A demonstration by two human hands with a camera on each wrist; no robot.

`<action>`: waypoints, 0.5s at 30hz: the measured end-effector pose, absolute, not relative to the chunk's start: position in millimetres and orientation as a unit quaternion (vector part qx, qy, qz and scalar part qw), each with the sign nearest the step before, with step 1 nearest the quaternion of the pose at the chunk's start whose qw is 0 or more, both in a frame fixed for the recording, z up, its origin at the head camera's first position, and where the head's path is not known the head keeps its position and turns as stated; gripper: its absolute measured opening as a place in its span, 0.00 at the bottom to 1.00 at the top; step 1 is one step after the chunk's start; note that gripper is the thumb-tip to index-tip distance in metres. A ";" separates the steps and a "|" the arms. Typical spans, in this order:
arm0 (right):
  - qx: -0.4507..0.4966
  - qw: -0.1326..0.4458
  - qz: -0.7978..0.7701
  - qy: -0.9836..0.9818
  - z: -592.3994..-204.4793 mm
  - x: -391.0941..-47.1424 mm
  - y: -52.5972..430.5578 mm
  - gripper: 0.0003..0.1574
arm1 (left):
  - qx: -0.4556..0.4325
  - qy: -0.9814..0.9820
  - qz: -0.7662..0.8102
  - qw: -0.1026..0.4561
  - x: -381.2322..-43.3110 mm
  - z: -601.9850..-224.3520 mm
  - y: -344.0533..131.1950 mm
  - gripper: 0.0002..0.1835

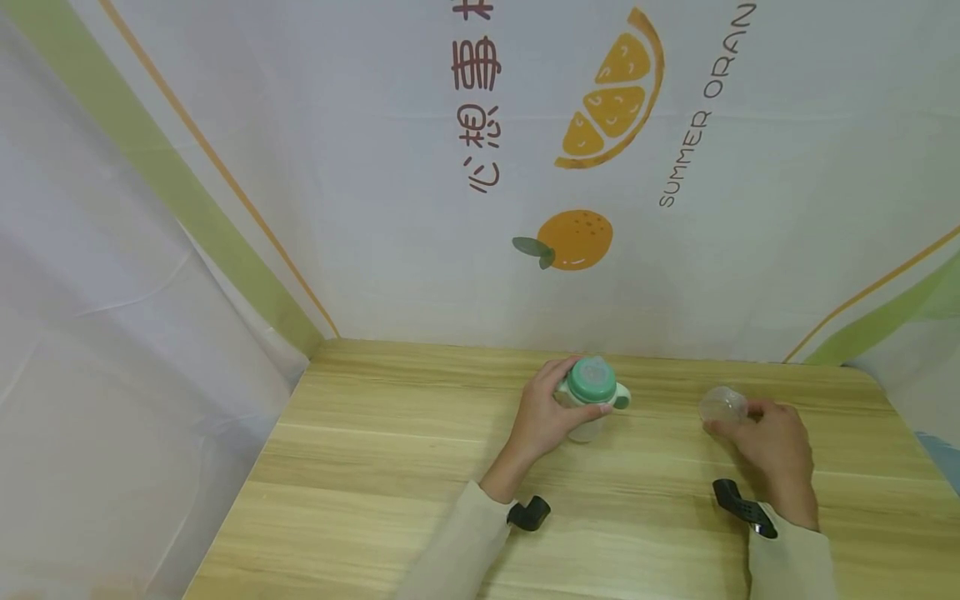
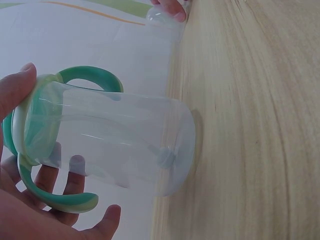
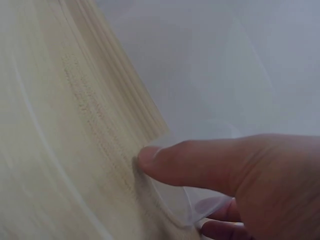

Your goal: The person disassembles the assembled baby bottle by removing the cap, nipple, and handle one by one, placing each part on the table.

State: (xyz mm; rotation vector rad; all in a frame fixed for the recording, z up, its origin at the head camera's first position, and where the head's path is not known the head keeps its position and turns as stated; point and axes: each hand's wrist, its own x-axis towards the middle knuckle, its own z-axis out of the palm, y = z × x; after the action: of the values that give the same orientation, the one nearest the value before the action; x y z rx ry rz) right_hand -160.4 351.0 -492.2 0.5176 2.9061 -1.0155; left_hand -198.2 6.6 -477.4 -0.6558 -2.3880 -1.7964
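Observation:
My left hand (image 1: 546, 412) grips a clear straw cup (image 2: 125, 135) around its green collar, thumb on one side and fingers on the other. The cup stands upright on the table, its green top (image 1: 592, 379) facing up. Two green handles stick out from the collar, and a thin straw with a weighted end (image 2: 166, 157) runs down inside the see-through body. Off to the right, my right hand (image 1: 776, 442) pinches a clear domed cap (image 1: 722, 406) between thumb and fingers. In the right wrist view the cap's rim is right at the tabletop, and the thumb covers part of it.
The wooden table (image 1: 360, 500) ends at a white cloth backdrop (image 1: 420, 275) printed with oranges and lettering. More white cloth (image 1: 112, 400) hangs beyond the left edge. Black wrist mounts (image 1: 530, 513) sit on both sleeves.

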 end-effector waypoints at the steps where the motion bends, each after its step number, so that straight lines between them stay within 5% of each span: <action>1: 0.165 0.009 -0.324 0.931 -492.6 -160.5 351.2 0.57 | -0.214 -0.780 -0.586 0.041 -198.2 -477.3 6.6 0.40; 15: 0.156 0.010 -0.309 0.938 -493.1 -160.5 351.7 0.58 | -0.215 -0.783 -0.582 0.047 -198.4 -478.4 6.2 0.39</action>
State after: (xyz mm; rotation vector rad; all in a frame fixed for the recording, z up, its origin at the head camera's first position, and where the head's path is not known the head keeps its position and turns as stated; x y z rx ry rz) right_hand -160.5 351.7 -493.1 0.4870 2.9289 -0.9643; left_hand -198.4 6.2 -478.4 -0.6559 -2.3876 -1.7764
